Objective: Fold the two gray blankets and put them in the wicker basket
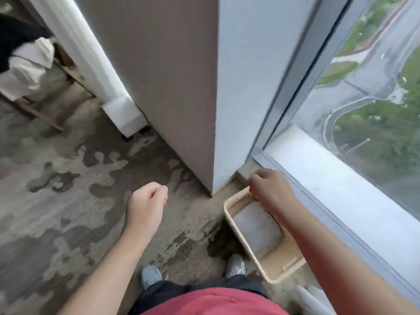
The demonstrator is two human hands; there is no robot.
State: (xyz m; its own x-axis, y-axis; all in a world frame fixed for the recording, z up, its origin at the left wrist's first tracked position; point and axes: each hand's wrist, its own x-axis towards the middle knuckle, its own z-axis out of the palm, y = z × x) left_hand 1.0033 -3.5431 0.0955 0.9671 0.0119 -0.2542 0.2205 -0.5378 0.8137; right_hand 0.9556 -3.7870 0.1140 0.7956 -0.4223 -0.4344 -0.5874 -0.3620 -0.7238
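Note:
The pale wicker basket (241,239) stands on the carpet beside the window, at the lower right. A folded gray blanket (256,226) lies flat inside it. My right hand (270,189) grips the far rim of the basket, fingers curled over the edge. My left hand (147,205) hangs in the air over the carpet to the left, fingers loosely curled and holding nothing. My right forearm hides part of the basket's right side.
A wall corner (213,110) rises just behind the basket. A low window sill (341,187) runs along the right. A white column (109,83) and a wooden rack with light cloth (29,71) stand at the far left. My shoes (236,266) are beside the basket.

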